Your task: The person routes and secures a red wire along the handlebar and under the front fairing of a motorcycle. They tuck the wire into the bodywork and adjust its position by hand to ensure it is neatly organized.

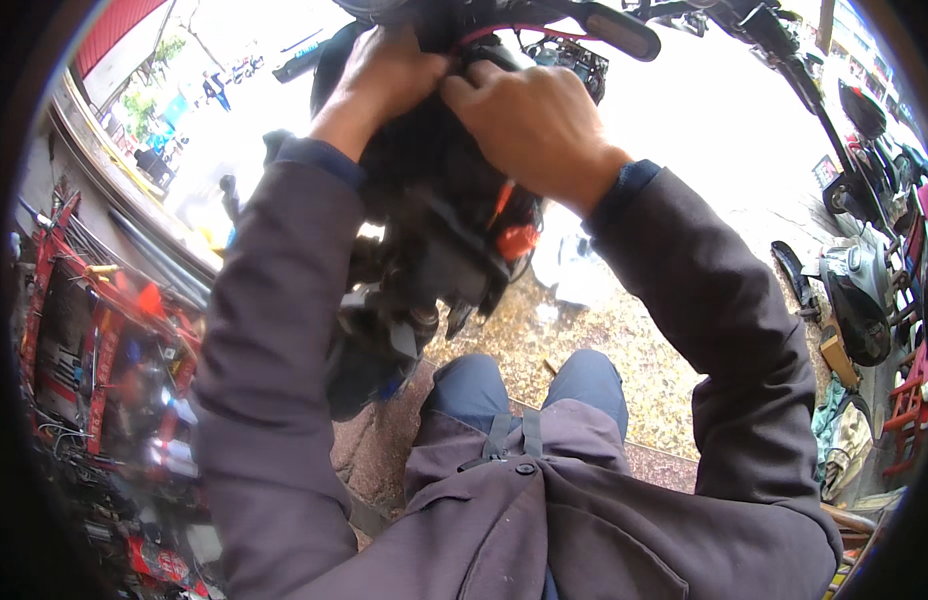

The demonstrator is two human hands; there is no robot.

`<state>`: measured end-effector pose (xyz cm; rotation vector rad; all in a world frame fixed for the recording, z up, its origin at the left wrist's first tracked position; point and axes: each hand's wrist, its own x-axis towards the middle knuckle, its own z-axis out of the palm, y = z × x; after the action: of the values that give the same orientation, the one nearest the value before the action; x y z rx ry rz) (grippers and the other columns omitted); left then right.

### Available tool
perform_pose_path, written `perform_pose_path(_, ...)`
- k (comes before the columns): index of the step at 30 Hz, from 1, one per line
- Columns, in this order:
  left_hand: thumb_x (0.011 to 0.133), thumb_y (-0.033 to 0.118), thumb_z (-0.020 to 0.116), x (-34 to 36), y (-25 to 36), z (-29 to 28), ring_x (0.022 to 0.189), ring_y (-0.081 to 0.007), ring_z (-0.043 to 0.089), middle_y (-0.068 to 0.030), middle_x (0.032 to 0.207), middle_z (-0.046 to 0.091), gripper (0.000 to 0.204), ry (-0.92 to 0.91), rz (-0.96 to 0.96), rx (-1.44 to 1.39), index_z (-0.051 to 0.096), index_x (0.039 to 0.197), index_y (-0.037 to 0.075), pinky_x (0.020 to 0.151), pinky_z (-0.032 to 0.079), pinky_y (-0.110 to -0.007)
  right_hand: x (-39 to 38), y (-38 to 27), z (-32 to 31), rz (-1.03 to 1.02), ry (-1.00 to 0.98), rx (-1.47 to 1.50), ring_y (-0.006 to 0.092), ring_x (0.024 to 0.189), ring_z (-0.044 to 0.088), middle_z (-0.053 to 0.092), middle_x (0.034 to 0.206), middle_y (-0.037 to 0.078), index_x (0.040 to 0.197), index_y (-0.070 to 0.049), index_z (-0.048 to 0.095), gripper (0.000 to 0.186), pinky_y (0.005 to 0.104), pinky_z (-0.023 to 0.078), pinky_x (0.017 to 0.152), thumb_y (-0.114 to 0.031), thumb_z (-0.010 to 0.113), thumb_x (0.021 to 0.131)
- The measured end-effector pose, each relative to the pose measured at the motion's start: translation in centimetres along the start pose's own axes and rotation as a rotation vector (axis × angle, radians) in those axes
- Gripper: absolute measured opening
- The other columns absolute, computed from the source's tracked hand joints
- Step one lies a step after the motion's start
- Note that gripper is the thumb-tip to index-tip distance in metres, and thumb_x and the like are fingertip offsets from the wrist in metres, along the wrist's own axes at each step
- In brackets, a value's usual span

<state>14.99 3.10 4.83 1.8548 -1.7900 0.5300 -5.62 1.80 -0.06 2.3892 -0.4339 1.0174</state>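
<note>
Both my arms reach forward to the dark front section of a motorbike or scooter (pixel 434 210), just below its handlebar. My left hand (pixel 389 78) is closed at the upper left of this section, its fingertips hidden. My right hand (pixel 534 125) is closed close beside it, with thumb and forefinger bent inward. Whatever the fingers of either hand pinch cannot be made out. A thin red cable (pixel 496 30) runs just above my hands. The dark handlebar grip (pixel 620 30) sticks out beyond my right hand. Lower down hangs an orange part (pixel 517 241), perhaps a lamp lens.
Tools and parts crowd a red rack (pixel 104 370) on the left. To the right, a grey and black vehicle part (pixel 856 290) stands near a red plastic stool or crate (pixel 914 410). Further back on the right is another two-wheeler (pixel 864 110). Speckled paving (pixel 524 330) lies below.
</note>
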Motion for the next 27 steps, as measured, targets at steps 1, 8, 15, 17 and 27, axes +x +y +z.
perform_pose_path(1,0.082,0.031,0.073,0.1,0.0,0.0,0.113,-0.0372,0.065,-0.0239,0.120,0.068,0.056,0.004,0.004,-0.055,0.062,0.128,0.001,0.098,0.049,-0.039,-0.1,0.2,-0.1,-0.004,0.023,0.022,0.0282,0.070,0.071,0.068,0.095,0.011,0.110,-0.010,0.065,0.025,0.0372,0.055,0.057,-0.008,0.062,0.085)
perform_pose_path(8,0.084,0.039,0.073,-0.4,1.4,-0.8,0.124,-0.0392,0.058,-0.0249,0.134,0.061,0.073,-0.065,0.064,-0.233,0.049,0.141,0.001,0.104,0.045,-0.041,-0.5,1.5,-0.8,0.000,-0.010,0.167,0.0322,0.082,0.072,0.069,0.107,0.014,0.116,-0.008,0.065,0.031,0.0417,0.058,0.066,-0.010,0.058,0.086)
perform_pose_path(15,0.081,0.036,0.073,-0.9,2.3,0.0,0.114,-0.0432,0.061,-0.0280,0.117,0.066,0.054,0.154,0.057,0.058,0.065,0.123,0.003,0.098,0.049,-0.047,-0.5,1.8,0.2,0.004,0.143,0.196,0.0308,0.072,0.070,0.066,0.095,0.010,0.110,-0.011,0.065,0.031,0.0410,0.056,0.059,-0.008,0.061,0.079)
perform_pose_path(17,0.082,0.033,0.072,-0.8,2.2,0.2,0.110,-0.0448,0.062,-0.0296,0.113,0.066,0.051,0.056,0.020,0.154,0.065,0.119,-0.001,0.094,0.051,-0.049,-0.6,1.7,0.3,0.008,0.146,0.202,0.0303,0.072,0.070,0.066,0.093,0.010,0.108,-0.011,0.065,0.029,0.0407,0.055,0.058,-0.009,0.062,0.079)
perform_pose_path(27,0.082,0.030,0.069,-0.9,1.9,0.7,0.097,-0.0474,0.065,-0.0320,0.097,0.067,0.044,0.031,0.055,0.271,0.061,0.099,-0.009,0.085,0.052,-0.052,-1.1,1.1,0.6,0.035,0.130,0.228,0.0261,0.076,0.070,0.065,0.093,0.007,0.102,-0.011,0.066,0.027,0.0393,0.054,0.057,-0.011,0.066,0.076)
